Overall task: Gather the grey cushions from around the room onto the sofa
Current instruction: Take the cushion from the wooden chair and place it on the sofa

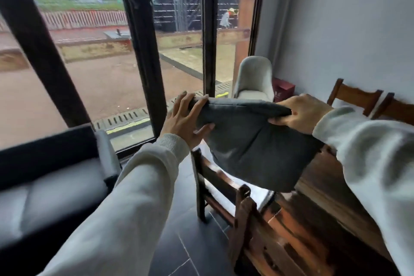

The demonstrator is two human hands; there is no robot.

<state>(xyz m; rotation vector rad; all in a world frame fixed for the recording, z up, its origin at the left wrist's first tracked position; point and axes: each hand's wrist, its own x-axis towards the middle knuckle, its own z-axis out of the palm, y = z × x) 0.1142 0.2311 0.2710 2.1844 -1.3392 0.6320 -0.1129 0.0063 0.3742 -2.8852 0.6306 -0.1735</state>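
Head view. A dark grey cushion (253, 141) is held up in the air by both hands, above a wooden chair (215, 184) and the near edge of a dark wooden table (331, 188). The cushion's top edge is gripped at both ends and the body hangs down, sagging, with its lower corner over the table edge.

The left hand (186, 119) is clasped on the left top corner: fingers are spread over the top edge, thumb pressed against the front face. The right hand (300, 111) is closed on the right top corner, fabric pinched between thumb and fingers. Both arms are covered by pale grey sleeves (125, 204).

At lower left a sofa (44, 188) with a dark frame and light grey seat pads is seen, well apart from the cushion; it is blurred. A second wooden chair (257, 235) stands in the foreground beside the table. Two more chair backs (356, 96) are seen on the table's far side against the wall. A pale upholstered armchair (254, 78) stands in the corner by the large window (139, 36), with a dark red box (283, 89) just beside it. The floor is dark tile (186, 242).
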